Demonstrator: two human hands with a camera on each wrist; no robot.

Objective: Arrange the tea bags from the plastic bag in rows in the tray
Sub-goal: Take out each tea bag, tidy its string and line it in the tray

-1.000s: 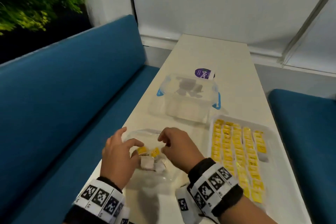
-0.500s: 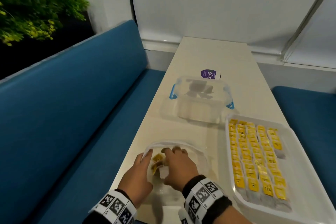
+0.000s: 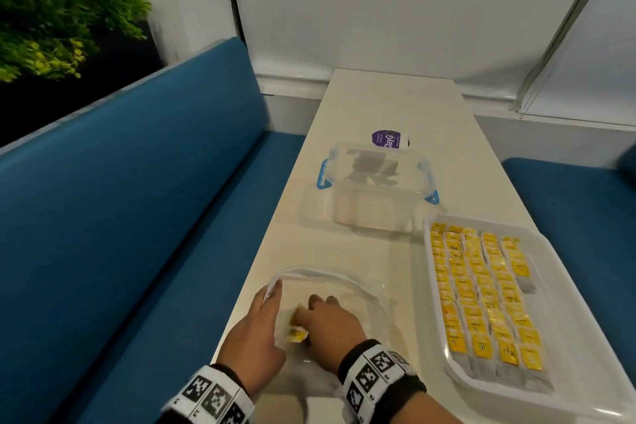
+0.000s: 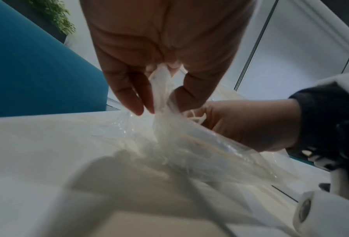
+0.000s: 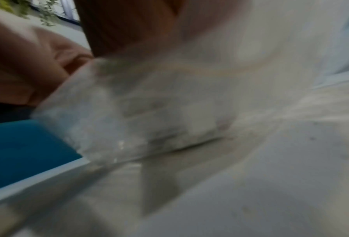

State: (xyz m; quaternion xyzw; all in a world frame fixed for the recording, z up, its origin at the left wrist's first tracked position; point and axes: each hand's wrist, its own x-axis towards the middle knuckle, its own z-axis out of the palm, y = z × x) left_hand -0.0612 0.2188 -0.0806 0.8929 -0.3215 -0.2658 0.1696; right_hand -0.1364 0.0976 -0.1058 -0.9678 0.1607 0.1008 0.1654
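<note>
A clear plastic bag lies open near the table's front left edge. My left hand pinches the bag's left rim between thumb and fingers. My right hand is inside the bag, fingers curled over yellow-tagged tea bags; whether it grips one is hidden. The right wrist view is blurred, showing only bag plastic. At the right, a white tray holds several rows of yellow-tagged tea bags.
A clear lidded box with blue clips stands behind the bag, a purple-labelled tub beyond it. Blue bench seats flank the narrow white table. A plant stands at the far left.
My right hand has gone deeper into the bag, covering most of the tea bags. My left hand shifted to hold the bag's rim. The head view swung left, so the tray sits further right.
</note>
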